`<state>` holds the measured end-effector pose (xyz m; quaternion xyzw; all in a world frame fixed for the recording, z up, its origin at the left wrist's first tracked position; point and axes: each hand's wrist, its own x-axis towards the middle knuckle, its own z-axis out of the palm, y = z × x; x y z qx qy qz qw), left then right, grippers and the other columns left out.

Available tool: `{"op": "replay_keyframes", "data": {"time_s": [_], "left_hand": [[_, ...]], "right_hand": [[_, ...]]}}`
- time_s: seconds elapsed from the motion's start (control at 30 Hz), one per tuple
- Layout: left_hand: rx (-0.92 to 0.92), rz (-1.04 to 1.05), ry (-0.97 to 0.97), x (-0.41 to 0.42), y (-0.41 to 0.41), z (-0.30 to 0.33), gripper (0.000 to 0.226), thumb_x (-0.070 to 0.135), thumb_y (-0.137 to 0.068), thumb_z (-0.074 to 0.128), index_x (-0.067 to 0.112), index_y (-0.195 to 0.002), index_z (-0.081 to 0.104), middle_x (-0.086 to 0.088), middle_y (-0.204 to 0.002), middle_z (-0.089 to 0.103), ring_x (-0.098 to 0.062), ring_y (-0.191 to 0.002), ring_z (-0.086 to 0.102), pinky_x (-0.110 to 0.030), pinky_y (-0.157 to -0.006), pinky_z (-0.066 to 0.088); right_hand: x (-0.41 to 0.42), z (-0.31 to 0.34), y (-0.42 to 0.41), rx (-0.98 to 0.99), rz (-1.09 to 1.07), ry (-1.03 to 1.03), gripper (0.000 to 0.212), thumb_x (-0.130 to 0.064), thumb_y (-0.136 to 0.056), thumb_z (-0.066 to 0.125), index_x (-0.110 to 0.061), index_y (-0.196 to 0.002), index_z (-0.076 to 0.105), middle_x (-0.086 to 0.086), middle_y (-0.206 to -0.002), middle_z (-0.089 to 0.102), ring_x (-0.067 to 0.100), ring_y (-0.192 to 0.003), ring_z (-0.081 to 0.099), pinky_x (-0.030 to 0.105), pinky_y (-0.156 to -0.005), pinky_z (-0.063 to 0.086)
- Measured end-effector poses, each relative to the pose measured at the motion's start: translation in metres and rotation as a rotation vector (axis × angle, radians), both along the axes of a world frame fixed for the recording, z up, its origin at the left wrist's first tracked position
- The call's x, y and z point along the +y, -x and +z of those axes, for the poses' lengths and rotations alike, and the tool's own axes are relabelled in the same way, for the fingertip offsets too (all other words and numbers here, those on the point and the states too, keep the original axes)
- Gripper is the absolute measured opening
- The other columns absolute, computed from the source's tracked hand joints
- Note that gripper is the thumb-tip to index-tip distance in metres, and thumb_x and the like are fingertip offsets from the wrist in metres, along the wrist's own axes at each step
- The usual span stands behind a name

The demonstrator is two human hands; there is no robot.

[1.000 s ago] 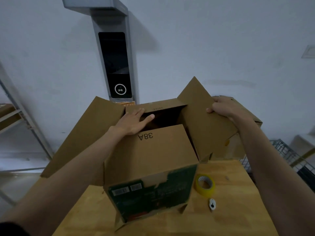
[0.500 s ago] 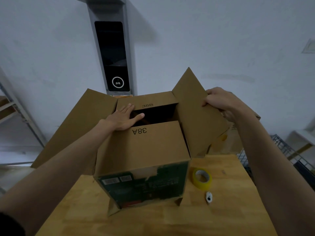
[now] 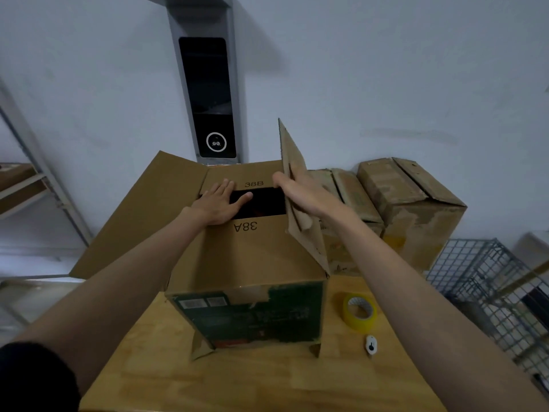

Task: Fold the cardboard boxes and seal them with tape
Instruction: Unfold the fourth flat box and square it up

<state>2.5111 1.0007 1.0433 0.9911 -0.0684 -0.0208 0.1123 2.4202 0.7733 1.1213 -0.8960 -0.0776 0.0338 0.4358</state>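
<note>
Cardboard box (image 3: 249, 263) on wooden table (image 3: 267, 382). Left hand (image 3: 218, 202) flat, fingers straight, pressing the 38A and 38B flaps down. Right hand (image 3: 300, 193) grips upright right flap (image 3: 292, 171). Yellow tape roll (image 3: 360, 313) right of box.

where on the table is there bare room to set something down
Bare wood along the near edge of the table, in front of the cardboard box. The right strip is crowded by the tape roll and a small white tool.
</note>
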Motion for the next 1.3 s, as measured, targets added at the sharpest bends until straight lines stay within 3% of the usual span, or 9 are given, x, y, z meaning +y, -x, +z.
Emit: {"op": "replay_keyframes", "data": {"time_s": [0.07,0.27,0.53,0.67,0.83,1.03,1.1,1.2,1.3], "left_hand": [[0.004,-0.008,0.002,0.000,0.003,-0.001,0.096,0.079,-0.089,0.009,0.016,-0.162,0.003,-0.003,-0.169,-0.002,-0.022,-0.156,0.000,-0.050,-0.125,0.005],[-0.022,-0.021,-0.067,0.021,0.004,-0.003,0.071,0.060,-0.103,0.015,0.018,-0.161,0.013,-0.004,-0.169,0.007,-0.023,-0.155,0.007,-0.048,-0.124,0.005],[-0.132,0.474,-0.215,0.099,0.033,0.011,0.094,0.062,-0.098,0.044,0.006,-0.159,0.000,-0.022,-0.166,0.000,-0.047,-0.151,-0.002,-0.059,-0.122,-0.002],[-0.044,0.718,0.065,0.139,0.036,0.023,0.094,0.063,-0.093,0.054,0.003,-0.155,0.018,-0.026,-0.155,0.033,-0.048,-0.140,0.034,-0.057,-0.117,0.027],[-0.196,0.584,0.181,0.135,0.041,0.073,0.060,0.062,-0.092,0.052,0.004,-0.103,0.062,-0.015,-0.109,0.064,-0.034,-0.094,0.060,-0.040,-0.081,0.048],[0.010,0.178,0.609,0.052,0.062,0.106,0.040,0.037,-0.107,0.041,0.007,-0.121,0.064,-0.012,-0.105,0.073,-0.020,-0.074,0.070,-0.026,-0.061,0.056],[0.100,0.061,0.520,0.042,0.056,0.082,0.038,0.030,-0.105,0.049,0.009,-0.135,0.059,-0.014,-0.129,0.066,-0.016,-0.093,0.065,-0.023,-0.074,0.052],[0.020,0.025,0.261,0.050,0.046,0.041,0.085,0.066,-0.082,0.069,0.025,-0.151,0.042,-0.006,-0.151,0.046,-0.025,-0.136,0.044,-0.039,-0.110,0.038],[0.145,0.230,0.513,0.060,0.047,0.014,0.116,0.071,-0.070,0.077,0.024,-0.158,0.018,-0.004,-0.158,0.032,-0.030,-0.141,0.039,-0.049,-0.113,0.037]], "right_hand": [[0.017,-0.010,-0.007,-0.027,-0.022,0.134,0.086,-0.065,-0.089,0.040,-0.021,-0.159,0.016,0.006,-0.164,0.025,0.034,-0.148,0.027,0.056,-0.114,0.030],[0.063,-0.043,-0.018,-0.092,-0.062,0.449,0.097,-0.072,-0.090,0.041,-0.016,-0.161,0.005,0.014,-0.168,-0.003,0.044,-0.153,-0.003,0.073,-0.116,0.004],[0.062,-0.079,-0.032,-0.198,-0.046,0.694,0.094,-0.075,-0.094,0.021,-0.010,-0.161,0.006,0.021,-0.167,0.000,0.048,-0.152,0.000,0.072,-0.117,0.001],[0.058,-0.083,-0.034,-0.242,-0.040,0.702,0.092,-0.076,-0.094,0.014,-0.012,-0.160,0.010,0.020,-0.167,0.005,0.046,-0.152,0.004,0.069,-0.119,0.003],[0.055,-0.082,-0.036,-0.256,-0.028,0.724,0.091,-0.076,-0.095,0.011,-0.014,-0.161,0.011,0.018,-0.167,0.007,0.045,-0.152,0.007,0.066,-0.120,0.006],[0.047,-0.090,-0.036,-0.343,0.014,0.670,0.078,-0.068,-0.099,0.017,-0.019,-0.160,0.015,0.009,-0.168,0.013,0.036,-0.153,0.012,0.058,-0.123,0.010],[0.041,-0.093,-0.038,-0.351,0.029,0.619,0.082,-0.072,-0.097,0.019,-0.020,-0.160,0.016,0.005,-0.168,0.013,0.031,-0.154,0.011,0.055,-0.124,0.009],[0.029,-0.091,-0.039,-0.278,-0.029,0.495,0.101,-0.086,-0.086,0.031,-0.021,-0.161,0.011,0.004,-0.169,0.005,0.032,-0.155,0.002,0.059,-0.123,0.000],[0.010,-0.087,-0.035,-0.078,-0.144,0.252,0.117,-0.086,-0.074,0.055,-0.025,-0.161,0.006,0.006,-0.169,-0.005,0.039,-0.154,-0.002,0.064,-0.119,0.007]]}}
